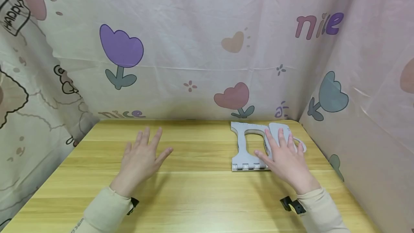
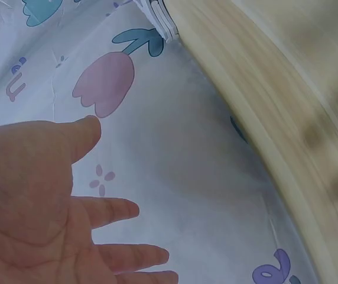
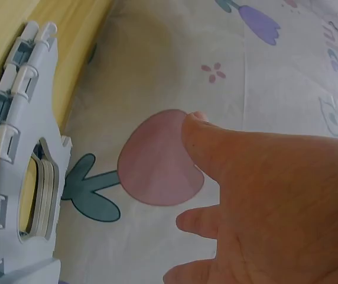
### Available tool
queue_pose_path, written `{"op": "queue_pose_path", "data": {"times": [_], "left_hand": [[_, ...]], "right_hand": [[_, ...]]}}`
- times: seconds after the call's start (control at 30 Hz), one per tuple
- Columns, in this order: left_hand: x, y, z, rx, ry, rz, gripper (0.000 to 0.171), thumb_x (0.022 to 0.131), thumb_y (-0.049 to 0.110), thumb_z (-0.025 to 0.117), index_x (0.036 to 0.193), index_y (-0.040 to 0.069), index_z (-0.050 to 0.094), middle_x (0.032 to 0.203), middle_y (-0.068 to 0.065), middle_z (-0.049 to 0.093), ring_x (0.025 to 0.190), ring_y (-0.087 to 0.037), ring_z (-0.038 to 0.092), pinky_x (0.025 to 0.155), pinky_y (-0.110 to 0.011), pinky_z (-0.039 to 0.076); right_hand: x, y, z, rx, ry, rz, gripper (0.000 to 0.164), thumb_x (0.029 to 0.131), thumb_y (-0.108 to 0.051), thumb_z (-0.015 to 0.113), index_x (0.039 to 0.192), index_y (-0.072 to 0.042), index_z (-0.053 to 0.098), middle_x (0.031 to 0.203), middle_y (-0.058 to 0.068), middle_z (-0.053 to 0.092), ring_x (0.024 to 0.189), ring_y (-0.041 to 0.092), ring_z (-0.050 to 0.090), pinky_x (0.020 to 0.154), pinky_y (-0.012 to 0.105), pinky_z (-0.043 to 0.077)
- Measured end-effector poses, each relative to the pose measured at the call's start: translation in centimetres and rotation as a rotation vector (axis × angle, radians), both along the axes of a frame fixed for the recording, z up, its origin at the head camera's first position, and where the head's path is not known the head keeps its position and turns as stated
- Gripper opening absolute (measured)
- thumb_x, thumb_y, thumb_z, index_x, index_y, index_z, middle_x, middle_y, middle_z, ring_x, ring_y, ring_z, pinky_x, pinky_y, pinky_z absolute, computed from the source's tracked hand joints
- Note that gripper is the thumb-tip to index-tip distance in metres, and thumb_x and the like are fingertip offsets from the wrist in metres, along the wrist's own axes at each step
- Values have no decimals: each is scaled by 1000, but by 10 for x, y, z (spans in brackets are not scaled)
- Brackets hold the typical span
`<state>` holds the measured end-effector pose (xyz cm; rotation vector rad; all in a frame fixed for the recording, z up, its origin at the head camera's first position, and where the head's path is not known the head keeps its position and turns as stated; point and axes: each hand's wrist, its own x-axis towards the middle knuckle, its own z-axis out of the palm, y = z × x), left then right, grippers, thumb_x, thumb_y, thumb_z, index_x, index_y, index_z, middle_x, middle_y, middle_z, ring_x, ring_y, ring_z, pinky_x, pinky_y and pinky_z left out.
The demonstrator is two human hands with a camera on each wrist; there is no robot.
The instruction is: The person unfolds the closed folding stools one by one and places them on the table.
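Observation:
My left hand [image 1: 139,161] hovers over the left half of the wooden table, fingers spread and straight, holding nothing. In the left wrist view its palm [image 2: 21,201] and thumb show against the curtain. A white, folded plastic panel [image 1: 240,159] lies at the table's back right, with a large cutout, hinge knuckles along its near edge and a loop on its right. Over its right part is my right hand [image 1: 289,163], fingers spread, hiding some of it in the head view. From the right wrist, the hinged panel [image 3: 33,118] appears at the left, apart from the thumb.
The light wooden table [image 1: 194,197] reaches back to a printed curtain [image 1: 181,39], which also hangs along both sides. Black straps [image 1: 292,205] sit at the cuffs of the pale sleeves.

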<state>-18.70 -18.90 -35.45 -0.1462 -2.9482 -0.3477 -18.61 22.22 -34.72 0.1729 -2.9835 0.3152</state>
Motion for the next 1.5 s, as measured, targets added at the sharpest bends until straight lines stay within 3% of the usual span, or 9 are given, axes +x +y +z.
{"op": "queue_pose_path", "data": {"times": [0.27, 0.37, 0.47, 0.53, 0.83, 1.07, 1.17, 1.27, 1.5], "left_hand": [[-6, 9, -3, -28, 76, -79, 78, 105, 56, 62, 163, 6, 43, 160, -36, 46, 137, -59, 56, 105, -73, 53], [-13, 16, -5, -17, 46, -107, 75, 105, 54, 64, 160, 7, 47, 155, -32, 54, 131, -54, 63, 97, -68, 59], [-20, 26, -7, 0, -1, -132, 71, 105, 52, 65, 158, 7, 50, 153, -28, 58, 131, -51, 64, 98, -66, 60], [-23, 34, -9, 7, -20, -151, 68, 104, 51, 66, 156, 7, 54, 151, -26, 61, 129, -48, 66, 99, -63, 60], [-31, 75, -28, 25, -42, -286, 60, 101, 45, 74, 148, 9, 62, 145, -21, 68, 125, -41, 71, 100, -56, 63], [-37, 105, -40, 17, -54, -411, 61, 101, 44, 75, 149, 8, 61, 144, -17, 69, 125, -37, 71, 103, -53, 62], [-39, 115, -44, -12, -60, -445, 61, 101, 45, 74, 149, 9, 61, 144, -16, 69, 125, -35, 71, 102, -51, 62], [-40, 125, -48, -37, -75, -474, 62, 102, 45, 73, 151, 10, 59, 147, -15, 67, 128, -33, 70, 105, -50, 61], [-39, 143, -55, -92, -89, -547, 66, 102, 45, 72, 157, 12, 54, 154, -12, 63, 134, -31, 67, 111, -45, 59]], "right_hand": [[-7, 18, 2, 5, 45, -4, 85, 106, -67, 52, 168, -12, 35, 167, 37, 33, 150, 66, 33, 119, 84, 27], [-12, 28, 1, 8, 83, -13, 79, 105, -61, 59, 162, -7, 46, 159, 37, 45, 138, 63, 51, 103, 75, 50], [-17, 40, -2, 1, 83, -38, 76, 104, -57, 63, 157, -4, 51, 153, 38, 53, 126, 62, 61, 83, 67, 59], [-20, 49, -5, -10, 54, -60, 76, 104, -57, 63, 157, -3, 51, 152, 38, 54, 123, 61, 63, 77, 65, 59], [-31, 89, -22, -27, -57, -127, 75, 105, -57, 60, 155, -1, 53, 152, 33, 56, 132, 59, 58, 85, 71, 55], [-38, 108, -30, -36, -156, -156, 83, 105, -63, 56, 157, 0, 49, 149, 38, 55, 93, 40, 63, 62, 49, 50], [-39, 112, -34, -48, -195, -176, 73, 105, -64, 54, 135, 2, 65, 117, 33, 68, 85, 35, 61, 61, 44, 46], [-41, 113, -36, -54, -206, -188, 62, 105, -65, 54, 104, -4, 66, 91, 18, 62, 80, 33, 58, 60, 43, 43], [-41, 112, -37, -59, -199, -208, 56, 105, -62, 56, 83, -10, 57, 78, 10, 52, 77, 29, 55, 59, 40, 39]]}}
